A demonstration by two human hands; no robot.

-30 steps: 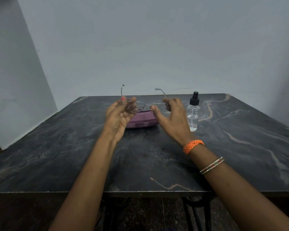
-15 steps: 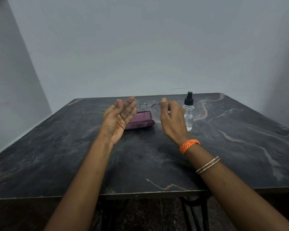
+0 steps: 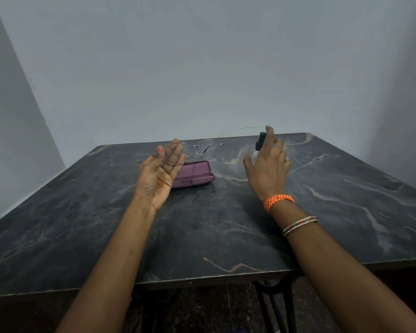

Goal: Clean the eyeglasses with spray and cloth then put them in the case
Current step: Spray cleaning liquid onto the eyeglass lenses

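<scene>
My left hand (image 3: pixel 162 173) holds thin wire-framed eyeglasses (image 3: pixel 205 152) by their left lens, palm up, above the table. The glasses hang over a closed purple case (image 3: pixel 195 177) that lies flat on the table. My right hand (image 3: pixel 268 168) is spread around a small clear spray bottle with a black cap (image 3: pixel 260 141); the hand covers most of the bottle, and whether the fingers grip it is unclear. No cloth is in view.
The dark marble-patterned table (image 3: pixel 226 231) stands against grey walls, with its front edge close to me. A black metal frame shows under the table's front edge. An orange band and bangles sit on my right wrist.
My right hand let go of the glasses and moved right to the spray bottle. The left hand alone now holds the glasses, still over the case.
</scene>
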